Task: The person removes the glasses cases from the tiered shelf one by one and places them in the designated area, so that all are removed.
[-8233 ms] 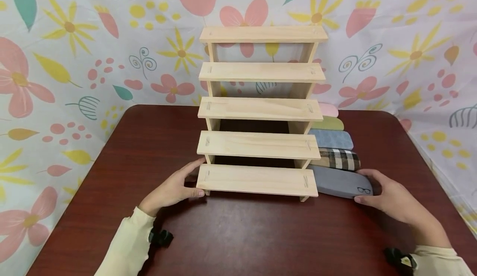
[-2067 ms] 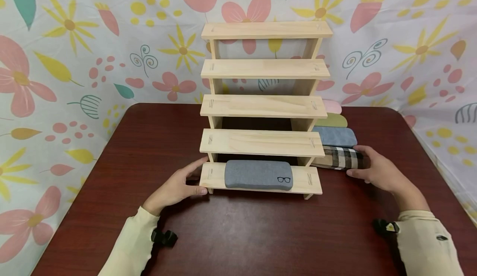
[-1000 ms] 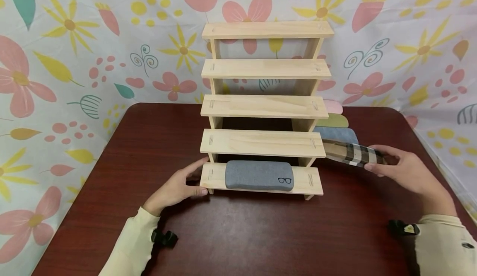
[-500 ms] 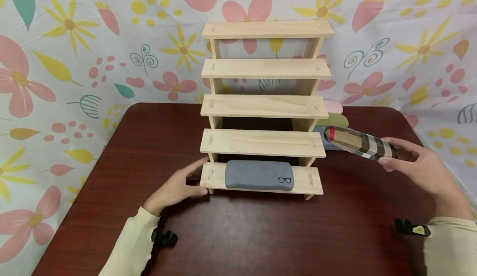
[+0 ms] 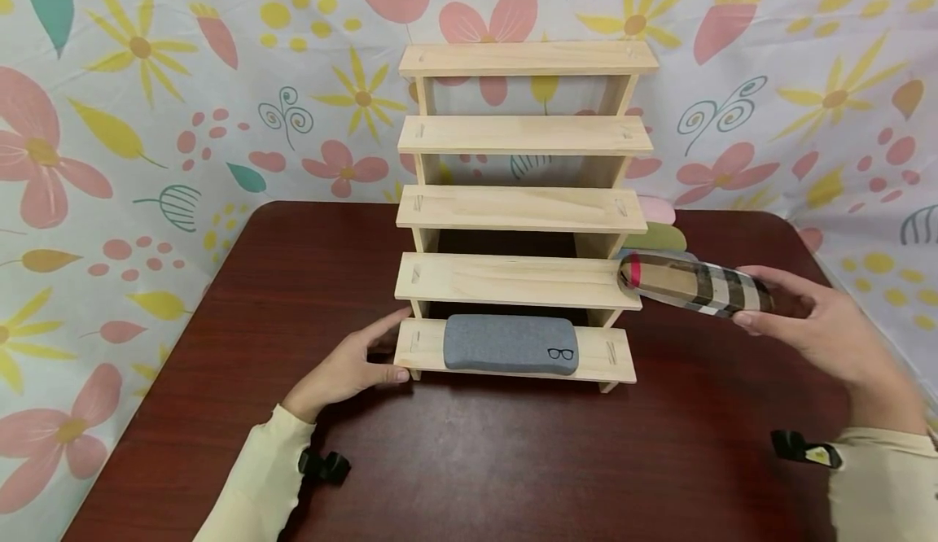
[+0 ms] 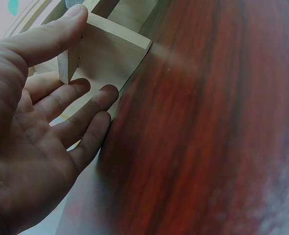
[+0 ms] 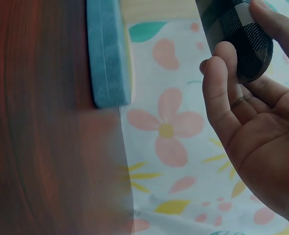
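A light wooden stepped rack (image 5: 513,280) with several shelves stands on the table. My left hand (image 5: 348,367) grips the left end of its lowest step, thumb at the front edge and index finger reaching behind; the left wrist view shows the other fingers by the side panel (image 6: 102,61). On that step lies a grey glasses case (image 5: 509,343) with a spectacles mark. My right hand (image 5: 828,326) pinches the right end of a plaid glasses case (image 5: 677,281), raised above the table. The case's far end, with a red stripe, overlaps the second step's right end.
Right of the rack, partly hidden behind it, lie a pink case (image 5: 657,210), a green case (image 5: 655,238) and a blue case (image 7: 107,58). Dark red-brown tabletop (image 5: 469,461) stretches in front. A floral cloth (image 5: 220,78) hangs behind.
The grey case has gone from the table onto the lowest step. My right hand has picked up the plaid case, drawn it rightward, then moved it slightly left towards the second step. My left hand stays put.
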`<state>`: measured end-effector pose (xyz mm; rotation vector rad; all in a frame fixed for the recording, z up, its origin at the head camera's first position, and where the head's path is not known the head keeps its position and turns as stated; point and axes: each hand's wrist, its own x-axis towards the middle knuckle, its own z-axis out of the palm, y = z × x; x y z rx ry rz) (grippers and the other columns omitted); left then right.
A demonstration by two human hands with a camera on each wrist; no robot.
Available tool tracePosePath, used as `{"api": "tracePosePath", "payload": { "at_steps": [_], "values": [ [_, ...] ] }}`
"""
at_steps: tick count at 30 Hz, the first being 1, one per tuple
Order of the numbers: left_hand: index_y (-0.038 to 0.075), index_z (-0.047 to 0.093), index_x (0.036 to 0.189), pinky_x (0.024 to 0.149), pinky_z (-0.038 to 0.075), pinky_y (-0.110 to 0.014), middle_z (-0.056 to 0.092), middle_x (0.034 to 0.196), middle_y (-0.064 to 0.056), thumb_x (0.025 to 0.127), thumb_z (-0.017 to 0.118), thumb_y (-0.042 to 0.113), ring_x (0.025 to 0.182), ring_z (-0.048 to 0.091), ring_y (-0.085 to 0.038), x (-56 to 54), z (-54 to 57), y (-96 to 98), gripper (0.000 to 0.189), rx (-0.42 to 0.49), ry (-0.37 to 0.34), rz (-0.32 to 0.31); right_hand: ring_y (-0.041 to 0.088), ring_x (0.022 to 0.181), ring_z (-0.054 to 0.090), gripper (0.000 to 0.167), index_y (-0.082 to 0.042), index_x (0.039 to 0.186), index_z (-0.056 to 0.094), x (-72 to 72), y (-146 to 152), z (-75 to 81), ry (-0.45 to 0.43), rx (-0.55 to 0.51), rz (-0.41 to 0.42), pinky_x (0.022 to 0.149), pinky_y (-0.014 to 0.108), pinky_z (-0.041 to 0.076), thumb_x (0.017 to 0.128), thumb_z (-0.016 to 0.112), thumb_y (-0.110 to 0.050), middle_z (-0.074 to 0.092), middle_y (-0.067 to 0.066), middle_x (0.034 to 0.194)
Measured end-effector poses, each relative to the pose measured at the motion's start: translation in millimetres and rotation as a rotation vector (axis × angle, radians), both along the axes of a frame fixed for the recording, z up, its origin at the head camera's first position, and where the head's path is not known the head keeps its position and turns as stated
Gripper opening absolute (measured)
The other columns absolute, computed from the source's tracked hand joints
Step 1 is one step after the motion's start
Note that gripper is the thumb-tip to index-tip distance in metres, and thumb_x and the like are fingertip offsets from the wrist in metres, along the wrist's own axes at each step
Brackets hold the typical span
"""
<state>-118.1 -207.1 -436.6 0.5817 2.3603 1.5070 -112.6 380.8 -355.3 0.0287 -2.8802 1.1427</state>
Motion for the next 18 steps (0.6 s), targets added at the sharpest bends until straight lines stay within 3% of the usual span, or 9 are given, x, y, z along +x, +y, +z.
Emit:
{"api": "tracePosePath", "payload": {
  "at_steps": [7,14,18],
  "values": [
    [0.021,0.037,0.158,0.108,0.032,-0.055,0.043,0.154,-0.006,0.082,0.087,0.018,0.14,0.039,-0.027,0.1,0.1,0.0,0.091,0.004,-0.007,0.0,0.01,0.076,0.063,0.055,-0.017,0.139,0.059,-1.1,-14,-0.9,0.032,-0.056,0.05,0.062,0.021,0.05,0.088,0.081,-0.016,0.066,-0.005,0.093],
    [0.02,0.037,0.159,0.108,0.031,-0.055,0.044,0.154,-0.006,0.082,0.087,0.018,0.141,0.038,-0.027,-0.6,-0.2,0.3,0.092,0.004,0.002,-0.009,0.014,0.075,0.068,0.052,-0.011,0.139,0.059,-1.1,-24,-1.3,0.021,-0.199,0.123,0.066,0.023,0.054,0.09,0.074,0.001,0.071,0.001,0.089],
    [0.018,0.037,0.159,0.109,0.03,-0.055,0.043,0.155,-0.005,0.081,0.087,0.018,0.142,0.036,-0.026,-0.9,-0.7,0.1,0.092,0.002,0.0,-0.006,0.015,0.075,0.068,0.051,-0.013,0.138,0.06,-3.5,-30,-1.9,0.023,-0.208,0.145,0.066,0.022,0.053,0.091,0.074,-0.002,0.07,0.005,0.09]
  ]
}}
